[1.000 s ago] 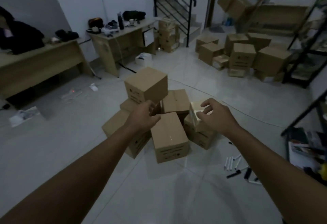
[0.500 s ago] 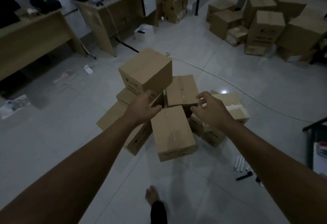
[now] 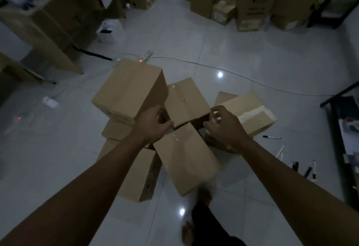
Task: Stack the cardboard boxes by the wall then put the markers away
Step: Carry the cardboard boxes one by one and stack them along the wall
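cardboard box (image 3: 186,101): left hand (image 3: 153,124) and right hand (image 3: 223,127) grip its near corners, fingers curled.

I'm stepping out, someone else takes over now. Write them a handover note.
Left hand and right hand: fingers curled at the near edges of the middle box; a firm grip is not clear.
Boxes: loose pile on the floor, tallest box at left, near box in front.
Markers scattered on the floor at right.
Done: nothing stacked by the wall.
Left: stack all boxes, then collect markers.
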